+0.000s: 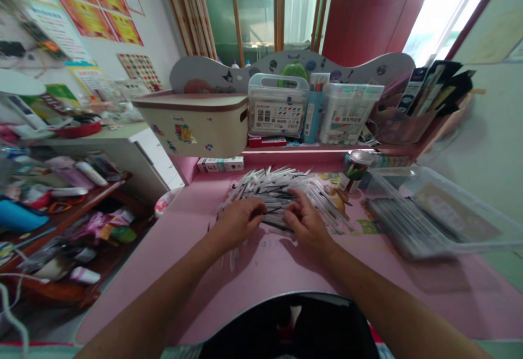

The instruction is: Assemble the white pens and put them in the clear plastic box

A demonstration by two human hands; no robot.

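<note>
A big heap of white and black pens (278, 187) lies spread on the pink desk (253, 266). My left hand (239, 218) rests on the heap's near left side, fingers curled down onto the pens. My right hand (304, 220) lies on the near right side, fingers bent and pressed among the pens. The two hands sit close together, fingertips almost meeting over the pile. Whether either hand has a pen gripped is hidden by the fingers.
A clear plastic tray (453, 223) with dark pens lies at the right. A cup of pens (354, 169) stands behind the heap. Marker boxes (278, 105) and a beige bin (196, 122) sit on the back shelf. Cluttered shelves (61, 201) stand at the left.
</note>
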